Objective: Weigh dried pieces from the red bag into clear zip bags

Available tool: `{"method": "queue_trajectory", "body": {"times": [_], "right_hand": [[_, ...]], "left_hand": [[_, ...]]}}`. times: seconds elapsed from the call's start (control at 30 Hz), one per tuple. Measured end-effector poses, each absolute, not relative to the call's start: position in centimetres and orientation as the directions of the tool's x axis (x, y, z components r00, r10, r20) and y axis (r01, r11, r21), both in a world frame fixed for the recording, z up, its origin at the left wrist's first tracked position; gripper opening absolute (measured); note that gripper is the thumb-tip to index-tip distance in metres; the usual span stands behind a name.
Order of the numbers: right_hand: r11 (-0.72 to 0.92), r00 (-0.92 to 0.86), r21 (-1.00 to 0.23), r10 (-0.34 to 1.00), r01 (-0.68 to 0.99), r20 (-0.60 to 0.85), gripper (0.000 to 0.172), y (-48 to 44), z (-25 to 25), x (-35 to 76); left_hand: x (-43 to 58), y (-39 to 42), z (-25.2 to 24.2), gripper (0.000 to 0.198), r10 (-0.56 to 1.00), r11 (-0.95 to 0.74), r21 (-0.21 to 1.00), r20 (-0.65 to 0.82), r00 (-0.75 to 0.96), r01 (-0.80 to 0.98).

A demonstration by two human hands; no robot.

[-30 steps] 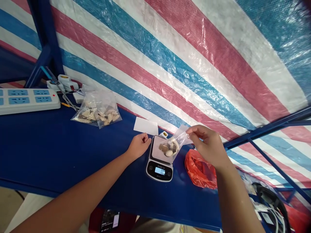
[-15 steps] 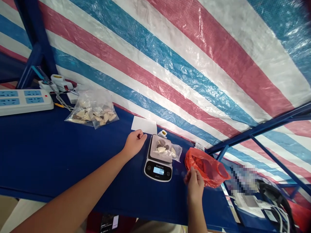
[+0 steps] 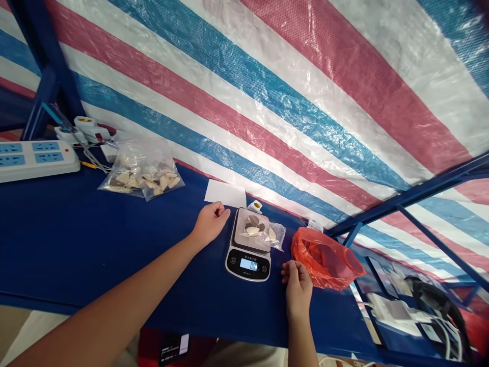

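Now the bag (image 3: 263,233) (on scale (image 3: 248,262)) sits between left hand (image 3: 210,221) and right hand (image 3: 297,284), both curled, empty.

Scale (image 3: 248,250) and red bag (image 3: 324,257) flanking a narrow gap

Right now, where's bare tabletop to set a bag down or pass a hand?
Free: blue table from power strip and clear bags to the left hand; also the near edge before the scale. Crowded: scale to red bag, right hand in the gap.

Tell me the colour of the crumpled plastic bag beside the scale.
Red-orange; the crumpled plastic bag shows best in the head view.
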State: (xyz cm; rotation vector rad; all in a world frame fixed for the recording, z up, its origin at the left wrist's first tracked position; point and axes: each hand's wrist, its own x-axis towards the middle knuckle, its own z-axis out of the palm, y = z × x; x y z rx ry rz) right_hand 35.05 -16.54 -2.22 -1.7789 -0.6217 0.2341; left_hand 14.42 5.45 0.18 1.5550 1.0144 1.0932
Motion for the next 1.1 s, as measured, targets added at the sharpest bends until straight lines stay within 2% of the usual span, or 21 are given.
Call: {"method": "queue_trajectory", "body": {"times": [0.33,0.53,0.67,0.8,0.87,0.97,1.1], "right_hand": [[-0.209,0.835,-0.932,0.529,0.297,0.147,0.047,-16.6,-2.1,34.7],[-0.185,0.798,-0.948,0.594,0.26,0.103,0.051,-13.8,0.5,35.6],[-0.237,0.725,-0.901,0.679,0.364,0.114,0.046,-10.4,3.8,35.8],[-0.08,0.546,-0.823,0.783,0.562,0.297,0.038,-9.1,8.1,34.3],[-0.036,0.4,-0.768,0.868,0.64,0.293,0.035,-9.0,10.3,33.4],[-0.016,0.296,-0.735,0.921,0.678,0.253,0.036,-8.6,12.6,32.4],[0.038,0.309,-0.737,0.892,0.675,0.329,0.039,-7.4,13.5,32.1]], "left_hand": [[14.5,5.6,-0.3,0.036,0.945,-0.224,0.97,0.192,0.265,0.096],[14.6,5.6,-0.3,0.036,0.945,-0.221,0.971,0.191,0.265,0.09],[14.5,5.6,-0.2,0.036,0.947,-0.223,0.972,0.198,0.254,0.076],[14.5,5.6,-0.2,0.036,0.946,-0.209,0.977,0.189,0.263,0.048],[14.5,5.5,-0.3,0.036,0.944,-0.204,0.978,0.186,0.272,0.042],[14.4,5.5,-0.3,0.034,0.944,-0.194,0.98,0.176,0.279,0.038],[14.4,5.5,-0.2,0.034,0.944,-0.19,0.981,0.171,0.281,0.044]]}}
